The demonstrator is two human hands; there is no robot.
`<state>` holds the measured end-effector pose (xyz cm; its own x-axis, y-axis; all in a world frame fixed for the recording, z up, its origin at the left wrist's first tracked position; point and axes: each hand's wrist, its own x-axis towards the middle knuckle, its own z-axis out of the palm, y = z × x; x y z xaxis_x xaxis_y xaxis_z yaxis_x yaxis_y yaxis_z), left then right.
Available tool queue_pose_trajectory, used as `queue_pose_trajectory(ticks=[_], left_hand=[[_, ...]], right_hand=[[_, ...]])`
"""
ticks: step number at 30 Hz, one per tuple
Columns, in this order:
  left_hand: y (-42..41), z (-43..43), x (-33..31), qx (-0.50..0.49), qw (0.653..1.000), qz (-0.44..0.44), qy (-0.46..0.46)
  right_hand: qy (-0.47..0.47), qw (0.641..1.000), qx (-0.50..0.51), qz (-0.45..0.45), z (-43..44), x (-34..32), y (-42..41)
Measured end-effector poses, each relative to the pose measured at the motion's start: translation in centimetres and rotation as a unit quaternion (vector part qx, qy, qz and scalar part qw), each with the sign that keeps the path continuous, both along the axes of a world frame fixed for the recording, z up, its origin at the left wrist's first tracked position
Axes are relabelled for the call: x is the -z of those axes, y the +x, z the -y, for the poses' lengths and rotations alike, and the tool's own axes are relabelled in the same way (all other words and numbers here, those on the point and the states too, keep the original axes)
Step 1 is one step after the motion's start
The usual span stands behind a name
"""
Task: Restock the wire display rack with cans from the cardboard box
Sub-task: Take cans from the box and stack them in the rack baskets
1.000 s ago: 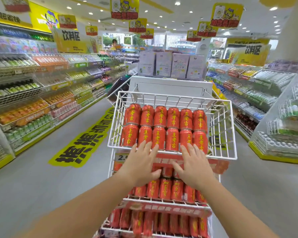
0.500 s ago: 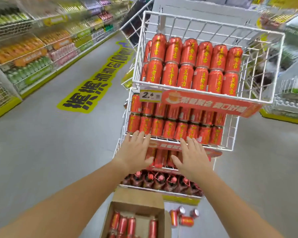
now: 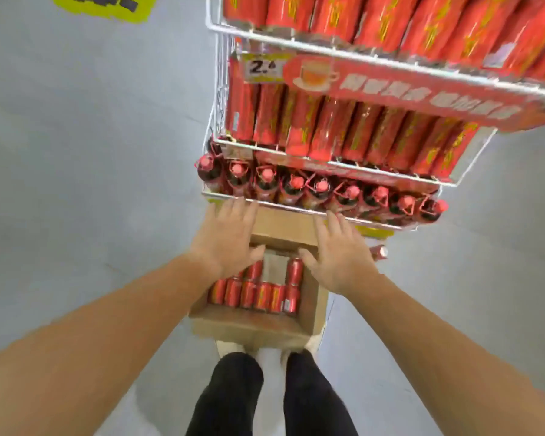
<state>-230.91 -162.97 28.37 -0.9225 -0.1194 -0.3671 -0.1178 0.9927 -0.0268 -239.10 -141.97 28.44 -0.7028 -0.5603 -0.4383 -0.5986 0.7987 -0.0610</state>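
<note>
An open cardboard box [image 3: 252, 328] stands on the floor at my feet, holding several red cans [image 3: 258, 295] lying in a row. My left hand [image 3: 227, 237] and my right hand [image 3: 340, 254] hover above the box with fingers spread, holding nothing. Right behind the box rises the white wire display rack [image 3: 324, 165]. Its upper tiers are packed with red cans [image 3: 334, 127], and its lowest tier carries a row of dark bottles with red caps [image 3: 321, 191].
A loose red can [image 3: 378, 251] lies on the floor right of the box, under the rack's edge. Grey floor spreads on both sides. A yellow floor sticker [image 3: 107, 6] is at the top left. My dark trouser legs [image 3: 271, 394] stand below the box.
The view has tipped down from the rack's top tiers to the box on the floor. Both hands dropped from the rack front to just above the box.
</note>
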Motion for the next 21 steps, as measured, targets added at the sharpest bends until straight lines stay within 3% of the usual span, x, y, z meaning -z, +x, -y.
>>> queue_pose_trajectory(ticks=[11,21], left_hand=[[8.7,-1.8,26.1,-0.024,0.988,0.141,0.057],[10.5,-3.0,43.8,-0.044,0.965,0.240,0.094]], right_hand=[[0.052,0.983,0.029,0.175,-3.0,27.1,9.2],[0.074,0.957,0.092,0.263,-4.0,44.5,9.8]])
